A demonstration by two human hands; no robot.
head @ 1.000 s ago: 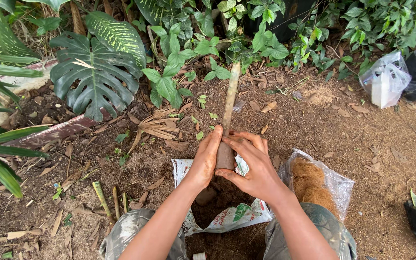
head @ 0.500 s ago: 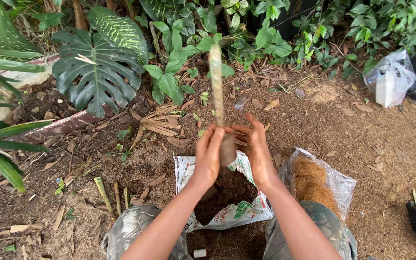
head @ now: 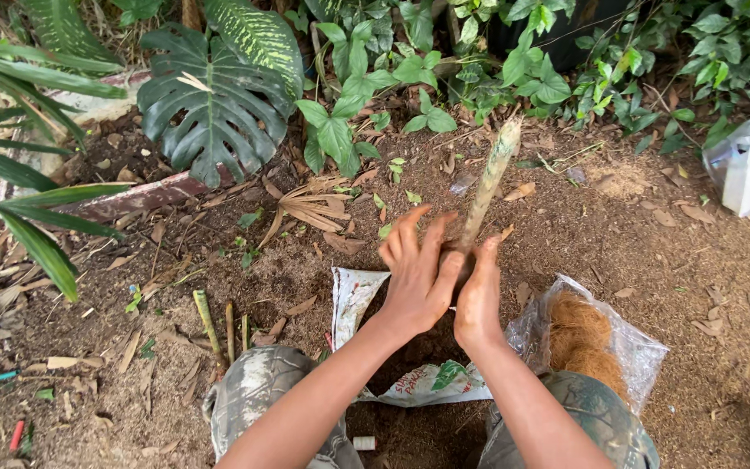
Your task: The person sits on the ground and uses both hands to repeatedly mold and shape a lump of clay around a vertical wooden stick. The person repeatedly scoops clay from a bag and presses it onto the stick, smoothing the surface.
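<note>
While both hands, left hand (head: pixel 416 282) and right hand (head: pixel 479 300), clasp a stem's (head: pixel 490 182) base, it tilts above an open soil bag (head: pixel 353 295); a clear bag (head: pixel 618 334) beside holds brown fibre (head: pixel 579 334).

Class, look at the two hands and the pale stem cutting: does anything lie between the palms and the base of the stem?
Nothing visible does. The left hand and right hand press directly around the base of the stem cutting, above the open soil bag.
</note>
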